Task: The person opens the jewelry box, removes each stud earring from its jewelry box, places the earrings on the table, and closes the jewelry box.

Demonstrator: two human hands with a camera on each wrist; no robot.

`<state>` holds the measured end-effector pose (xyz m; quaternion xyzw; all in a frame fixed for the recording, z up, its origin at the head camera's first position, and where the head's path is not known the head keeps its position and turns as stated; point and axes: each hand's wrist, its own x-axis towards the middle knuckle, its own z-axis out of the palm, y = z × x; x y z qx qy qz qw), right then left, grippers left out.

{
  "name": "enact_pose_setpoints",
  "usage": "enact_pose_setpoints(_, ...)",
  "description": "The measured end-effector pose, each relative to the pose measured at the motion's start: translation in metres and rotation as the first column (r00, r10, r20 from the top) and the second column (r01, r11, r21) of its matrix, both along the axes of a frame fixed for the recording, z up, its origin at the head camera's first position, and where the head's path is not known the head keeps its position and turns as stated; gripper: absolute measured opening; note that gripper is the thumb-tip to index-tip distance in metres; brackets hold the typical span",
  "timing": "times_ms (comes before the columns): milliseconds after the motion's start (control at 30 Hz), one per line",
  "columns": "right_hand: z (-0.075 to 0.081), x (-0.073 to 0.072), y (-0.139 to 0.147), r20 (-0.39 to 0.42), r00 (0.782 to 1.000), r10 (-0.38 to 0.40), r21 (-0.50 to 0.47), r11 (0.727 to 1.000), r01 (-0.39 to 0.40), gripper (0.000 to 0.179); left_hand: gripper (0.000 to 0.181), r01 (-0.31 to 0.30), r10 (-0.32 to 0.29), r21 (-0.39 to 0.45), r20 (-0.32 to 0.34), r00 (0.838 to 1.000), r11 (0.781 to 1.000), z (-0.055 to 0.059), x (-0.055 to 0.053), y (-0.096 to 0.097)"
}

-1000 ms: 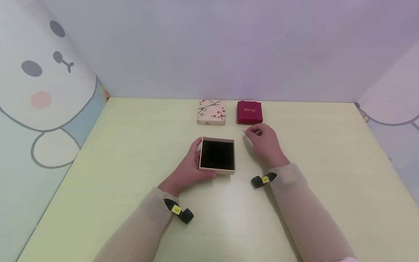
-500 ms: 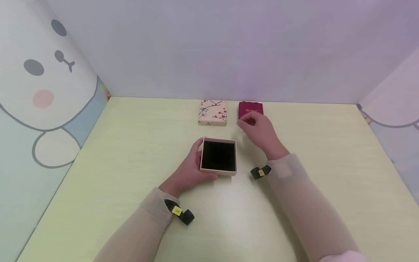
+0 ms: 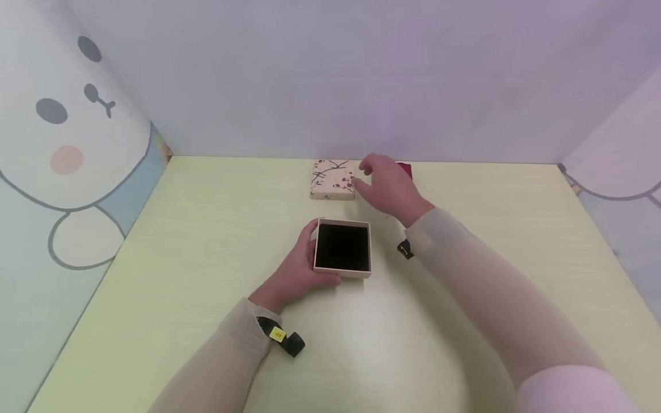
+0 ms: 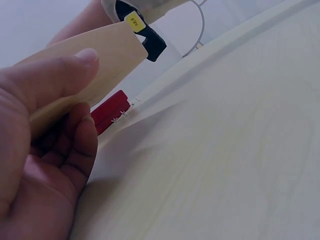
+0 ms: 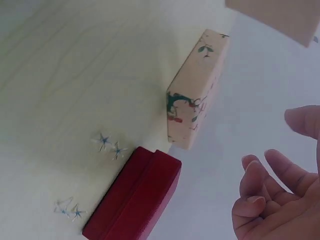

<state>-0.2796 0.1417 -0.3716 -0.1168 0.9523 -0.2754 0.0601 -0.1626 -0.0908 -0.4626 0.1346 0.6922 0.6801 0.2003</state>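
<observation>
My left hand point(image 3: 296, 272) grips the left side of a shallow square box base point(image 3: 342, 275) with a black lining, held in front of me. In the left wrist view, thumb and curled fingers clasp this plain tan box point(image 4: 112, 55). My right hand point(image 3: 389, 186) is raised, its thumb spread from loosely bent fingers with nothing between them. Its fingertips come right at the edge of the pink floral box lid point(image 3: 330, 180) in the head view. Behind the hand, a dark red box point(image 5: 137, 195) is mostly hidden in the head view.
Several small silvery star-shaped pieces point(image 5: 103, 140) lie on the table point(image 3: 196, 252) beside the red box. A pale wall point(image 3: 330, 80) rises just behind the lid and the red box. Printed cartoon panels point(image 3: 67, 132) stand at both sides.
My right hand has moved from in front of the red box up and left toward the floral lid, and its pinched fingers have spread. My left hand keeps holding the box base in place.
</observation>
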Motion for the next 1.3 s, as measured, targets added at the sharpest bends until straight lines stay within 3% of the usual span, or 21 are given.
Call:
enact_pose_setpoints(300, -0.003, -0.024, -0.015, 0.053, 0.995, 0.08, 0.12, 0.989, -0.086, 0.073, 0.124, 0.002, -0.002, 0.008, -0.001, 1.0, 1.0, 0.0, 0.0, -0.001)
enact_pose_setpoints(500, -0.013, -0.029, -0.034, 0.086, 0.989, 0.12, 0.258, 0.956, -0.138, 0.092, 0.124, -0.005, 0.005, -0.006, -0.003, 1.0, 1.0, 0.0, 0.001, -0.003)
enact_pose_setpoints(633, -0.019, -0.035, -0.044, 0.073, 0.991, 0.108, 0.31, 0.942, -0.125, 0.093, 0.124, -0.007, 0.007, -0.013, -0.003, 1.0, 1.0, 0.002, 0.001, -0.002)
enact_pose_setpoints(1000, -0.026, -0.05, -0.051, 0.137, 0.988, 0.065, 0.346, 0.932, -0.109, 0.112, 0.122, -0.003, 0.003, 0.009, 0.008, 1.0, 1.0, 0.005, 0.002, 0.003)
enact_pose_setpoints(1300, -0.044, -0.07, -0.048, 0.145, 0.986, 0.082, 0.432, 0.891, -0.138, 0.114, 0.123, -0.006, 0.006, 0.001, 0.002, 1.0, 1.0, 0.005, 0.003, 0.001)
